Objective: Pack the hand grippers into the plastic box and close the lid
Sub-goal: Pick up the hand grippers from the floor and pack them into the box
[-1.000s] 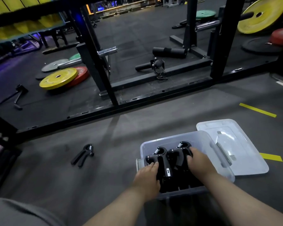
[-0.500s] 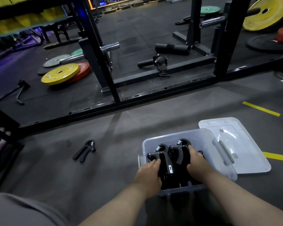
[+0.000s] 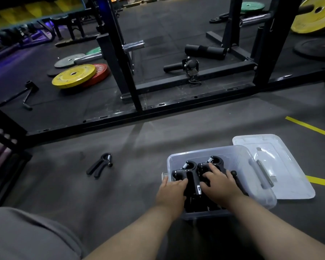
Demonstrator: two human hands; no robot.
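Plastic box (image 3: 223, 152) stands on the floor, loaded with black hand grippers (image 3: 189, 171). Left-hand grip (image 3: 172, 192) and right-hand grip (image 3: 220, 184) rest flat on them, fingers apart, clamping nothing. Lid (image 3: 289, 166) lies against the box's right side. One loose gripper (image 3: 99, 164) lies well left.

Black rack (image 3: 127, 72), yellow plate (image 3: 74, 76) (overlapping a red plate (image 3: 101, 72)), floor tape (image 3: 307, 125)

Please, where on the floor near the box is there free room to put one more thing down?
Bare floor lies between the loose hand gripper and the plastic box, and beyond the box up to the rack base. Right of the box the lid covers the floor. Inside is crowded: the left hand and right hand rest on the packed hand grippers.
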